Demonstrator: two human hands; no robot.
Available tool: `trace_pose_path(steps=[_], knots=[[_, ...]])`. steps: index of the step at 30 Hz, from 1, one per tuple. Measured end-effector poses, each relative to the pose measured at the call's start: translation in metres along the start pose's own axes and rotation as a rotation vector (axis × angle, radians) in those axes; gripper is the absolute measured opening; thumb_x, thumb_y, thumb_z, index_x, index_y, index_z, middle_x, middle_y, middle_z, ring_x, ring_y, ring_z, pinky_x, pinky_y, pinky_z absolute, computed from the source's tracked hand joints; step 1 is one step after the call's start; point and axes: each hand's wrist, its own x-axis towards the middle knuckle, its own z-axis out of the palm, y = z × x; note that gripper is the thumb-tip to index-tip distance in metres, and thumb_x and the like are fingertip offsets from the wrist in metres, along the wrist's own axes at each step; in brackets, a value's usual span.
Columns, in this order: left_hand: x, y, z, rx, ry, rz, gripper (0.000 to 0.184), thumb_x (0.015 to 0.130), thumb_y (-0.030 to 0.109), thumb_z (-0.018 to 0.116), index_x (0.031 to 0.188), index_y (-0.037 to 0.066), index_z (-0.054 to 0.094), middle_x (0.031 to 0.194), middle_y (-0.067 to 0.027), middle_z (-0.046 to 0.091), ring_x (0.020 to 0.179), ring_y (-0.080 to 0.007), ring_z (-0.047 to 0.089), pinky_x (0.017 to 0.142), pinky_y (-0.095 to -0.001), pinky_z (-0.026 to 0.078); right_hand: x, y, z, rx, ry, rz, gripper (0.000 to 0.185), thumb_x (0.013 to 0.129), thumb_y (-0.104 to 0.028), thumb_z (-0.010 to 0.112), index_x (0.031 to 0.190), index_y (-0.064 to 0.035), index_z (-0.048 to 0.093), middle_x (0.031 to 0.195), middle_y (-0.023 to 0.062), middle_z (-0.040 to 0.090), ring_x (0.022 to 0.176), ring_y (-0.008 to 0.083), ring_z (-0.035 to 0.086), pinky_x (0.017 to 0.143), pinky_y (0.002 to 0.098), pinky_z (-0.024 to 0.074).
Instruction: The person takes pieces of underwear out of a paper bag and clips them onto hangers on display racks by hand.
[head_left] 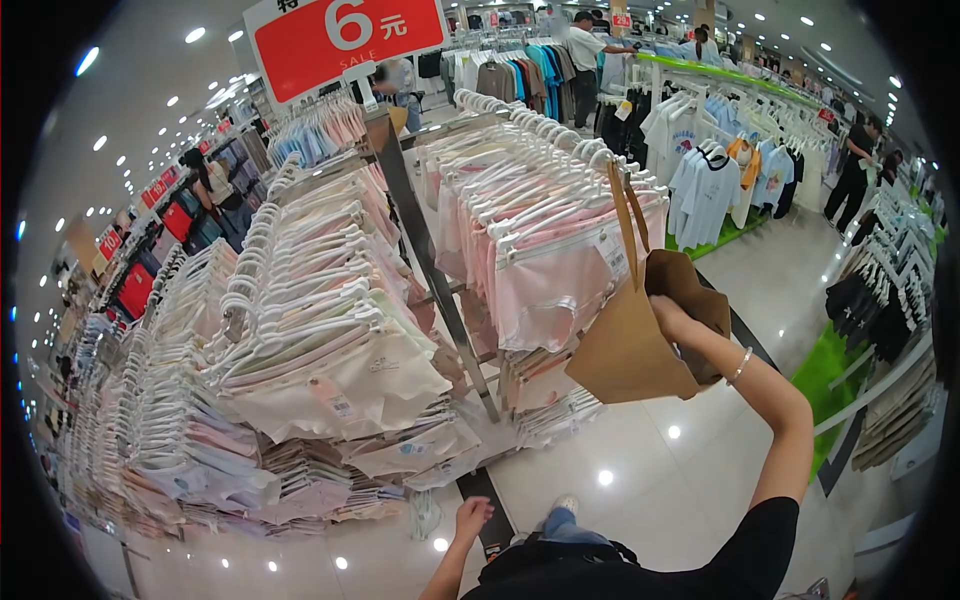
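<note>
My right hand reaches into the open mouth of a brown paper bag. Its fingers are hidden inside, so what they touch cannot be seen. The bag's brown handles rise beside the end of a rack of pink underwear on white hangers. A bracelet circles my right wrist. Low in front of my body, my left hand is loosely curled with nothing visible in it. Closest to it are the lower rows of pale underwear on hangers.
A metal rack post stands between the underwear rows, under a red price sign. Tiled floor spreads below the bag. T-shirts hang further back. At right stands another clothes rack. Several people are in the background.
</note>
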Motion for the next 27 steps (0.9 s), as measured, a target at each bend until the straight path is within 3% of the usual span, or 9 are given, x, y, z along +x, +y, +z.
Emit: trace_pose_path(steps=[3, 4, 8, 10, 15, 19, 25, 27], knots=[[-0.002, 0.057, 0.021, 0.002, -0.116, 0.171, 0.016, 0.081, 0.014, 0.041, 0.087, 0.002, 0.050, 0.073, -0.0058, 0.055, 0.064, -0.0101, 0.052, 0.056, -0.0202, 0.041, -0.017, -0.020, -0.028, 0.360, 0.337, 0.164, 0.015, 0.059, -0.012, 0.053, 0.065, 0.0006, 0.057, 0.063, 0.0206, 0.053, 0.066, 0.0324, 0.054, 0.059, 0.0358, 0.0426], [-0.002, 0.070, 0.027, 0.001, -0.158, 0.215, 0.016, 0.080, 0.013, 0.041, 0.088, 0.002, 0.050, 0.074, -0.0058, 0.055, 0.065, -0.0100, 0.052, 0.057, -0.0202, 0.041, -0.021, -0.022, -0.035, 0.286, 0.480, 0.126, 0.016, 0.060, -0.011, 0.051, 0.067, 0.0024, 0.056, 0.063, 0.0204, 0.053, 0.065, 0.0310, 0.054, 0.058, 0.0340, 0.0421], [-0.018, 0.123, 0.052, -0.006, -0.326, 0.339, 0.016, 0.080, 0.010, 0.043, 0.089, 0.000, 0.049, 0.074, -0.0058, 0.055, 0.067, -0.0101, 0.051, 0.060, -0.0205, 0.040, -0.041, -0.031, -0.061, 0.564, 0.728, 0.190, 0.019, 0.060, -0.012, 0.053, 0.070, 0.0038, 0.054, 0.062, 0.0156, 0.054, 0.059, 0.0216, 0.053, 0.057, 0.0288, 0.0402], [-0.027, 0.143, 0.060, -0.001, -0.389, 0.386, 0.017, 0.079, 0.011, 0.043, 0.089, -0.001, 0.050, 0.073, -0.0064, 0.055, 0.066, -0.0102, 0.052, 0.061, -0.0210, 0.041, -0.053, -0.043, -0.077, 0.735, 0.776, 0.289, 0.016, 0.064, -0.011, 0.052, 0.070, 0.0035, 0.054, 0.060, 0.0051, 0.053, 0.055, 0.0096, 0.047, 0.052, 0.0221, 0.0372], [-0.038, 0.189, 0.076, 0.040, -0.466, 0.556, 0.016, 0.078, 0.009, 0.043, 0.088, -0.001, 0.050, 0.073, -0.0064, 0.055, 0.067, -0.0098, 0.052, 0.063, -0.0216, 0.041, -0.064, -0.037, -0.103, 1.124, 0.951, 0.268, 0.015, 0.069, -0.007, 0.046, 0.079, 0.0009, 0.054, 0.065, 0.0003, 0.052, 0.054, 0.0054, 0.045, 0.050, 0.0175, 0.0353], [-0.048, 0.227, 0.090, -0.007, -0.523, 0.683, 0.015, 0.078, 0.008, 0.044, 0.088, -0.001, 0.050, 0.074, -0.0062, 0.055, 0.068, -0.0100, 0.052, 0.063, -0.0219, 0.041, -0.070, -0.058, -0.115, 1.051, 0.970, 0.241, 0.017, 0.066, -0.010, 0.048, 0.075, 0.0027, 0.055, 0.063, 0.0019, 0.053, 0.057, 0.0072, 0.047, 0.051, 0.0203, 0.0367], [-0.067, 0.236, 0.088, 0.061, -0.597, 0.757, 0.015, 0.076, 0.008, 0.045, 0.086, -0.001, 0.051, 0.074, -0.0072, 0.055, 0.067, -0.0113, 0.053, 0.062, -0.0220, 0.042, -0.060, -0.040, -0.061, 0.210, 0.786, 0.162, 0.017, 0.064, -0.010, 0.049, 0.076, 0.0012, 0.053, 0.065, 0.0162, 0.055, 0.061, 0.0284, 0.053, 0.055, 0.0320, 0.0403], [-0.070, 0.229, 0.080, 0.089, -0.607, 0.746, 0.015, 0.076, 0.008, 0.045, 0.086, -0.001, 0.052, 0.074, -0.0074, 0.055, 0.066, -0.0116, 0.053, 0.062, -0.0221, 0.042, -0.067, -0.049, -0.055, 0.154, 0.762, 0.169, 0.016, 0.065, -0.010, 0.049, 0.076, -0.0002, 0.052, 0.067, 0.0163, 0.054, 0.063, 0.0321, 0.052, 0.057, 0.0350, 0.0409]])
